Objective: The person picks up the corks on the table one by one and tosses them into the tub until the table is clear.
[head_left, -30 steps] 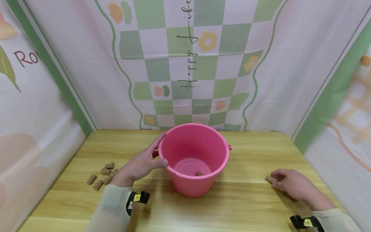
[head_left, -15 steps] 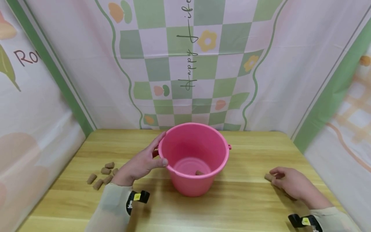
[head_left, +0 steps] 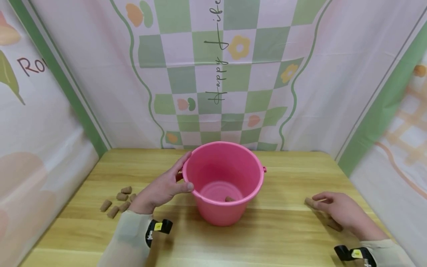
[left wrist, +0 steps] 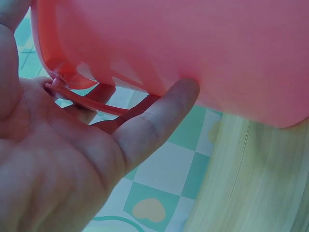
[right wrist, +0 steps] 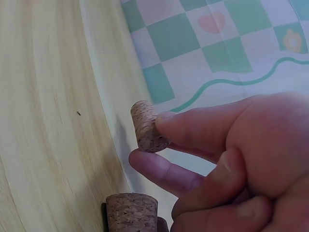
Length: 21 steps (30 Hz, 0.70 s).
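A pink bucket (head_left: 221,215) stands upright in the middle of the wooden table, with one cork (head_left: 229,199) visible inside. My left hand (head_left: 163,189) grips its left side, thumb at the rim. In the left wrist view, a finger (left wrist: 154,123) presses the outer wall beside the bucket's handle (left wrist: 91,104). Over on the right, my right hand (head_left: 343,211) pinches a tapered cork (right wrist: 145,123) between thumb and finger. Another cork (right wrist: 132,212) lies below that hand, and part of a further one shows behind it.
Several loose corks (head_left: 113,212) lie left of my left forearm, one partly hidden by it. Patterned cloth (head_left: 213,74) hangs behind the table (head_left: 267,237) and along both sides. Each wrist wears a black camera band.
My right hand's fingers have shifted slightly on the cork, which has tilted a little. More of the cork beneath that hand now shows. The left hand and bucket stay put.
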Tool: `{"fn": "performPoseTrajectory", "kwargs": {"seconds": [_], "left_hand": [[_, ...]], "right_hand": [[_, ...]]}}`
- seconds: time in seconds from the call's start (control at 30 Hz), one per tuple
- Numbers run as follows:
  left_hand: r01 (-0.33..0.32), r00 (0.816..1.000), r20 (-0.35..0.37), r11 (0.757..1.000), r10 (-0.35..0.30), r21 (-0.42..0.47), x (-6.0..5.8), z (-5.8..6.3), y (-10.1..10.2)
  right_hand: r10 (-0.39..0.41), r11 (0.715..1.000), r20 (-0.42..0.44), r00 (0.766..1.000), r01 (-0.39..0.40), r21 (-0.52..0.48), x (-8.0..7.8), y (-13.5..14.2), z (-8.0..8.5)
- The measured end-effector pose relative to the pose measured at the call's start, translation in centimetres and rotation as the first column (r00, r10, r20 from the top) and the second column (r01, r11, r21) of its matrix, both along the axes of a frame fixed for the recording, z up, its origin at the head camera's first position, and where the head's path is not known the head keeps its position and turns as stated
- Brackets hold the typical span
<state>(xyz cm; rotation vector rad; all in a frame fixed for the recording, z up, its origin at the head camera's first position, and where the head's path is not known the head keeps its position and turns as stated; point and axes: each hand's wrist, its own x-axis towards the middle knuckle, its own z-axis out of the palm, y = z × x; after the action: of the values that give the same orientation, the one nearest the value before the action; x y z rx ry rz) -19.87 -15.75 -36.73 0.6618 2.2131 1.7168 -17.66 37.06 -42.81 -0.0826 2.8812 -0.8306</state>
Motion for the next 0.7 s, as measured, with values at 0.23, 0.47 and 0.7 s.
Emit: {"fn": "performPoseTrajectory", "kwargs": {"seconds": [0.23, 0.47, 0.7], "left_hand": [[-0.005, 1.0, -0.002, 1.0, 0.005, -0.004, -0.01, -0.08, -0.01], [-0.002, 1.0, 0.0, 1.0, 0.002, -0.003, -0.05, -0.14, -0.03], [0.002, 1.0, -0.003, 1.0, -0.002, -0.002, -0.08, -0.13, -0.01]], "right_hand": [[-0.079, 0.99, 0.068, 0.995, 0.086, -0.111, -0.11, 0.6, -0.19], [-0.108, 0.965, 0.066, 0.992, 0.12, -0.233, -0.24, 0.9, -0.53], [-0.133, 0.893, 0.13, 0.983, 0.176, -0.414, -0.38, 0.89, -0.32]]}}
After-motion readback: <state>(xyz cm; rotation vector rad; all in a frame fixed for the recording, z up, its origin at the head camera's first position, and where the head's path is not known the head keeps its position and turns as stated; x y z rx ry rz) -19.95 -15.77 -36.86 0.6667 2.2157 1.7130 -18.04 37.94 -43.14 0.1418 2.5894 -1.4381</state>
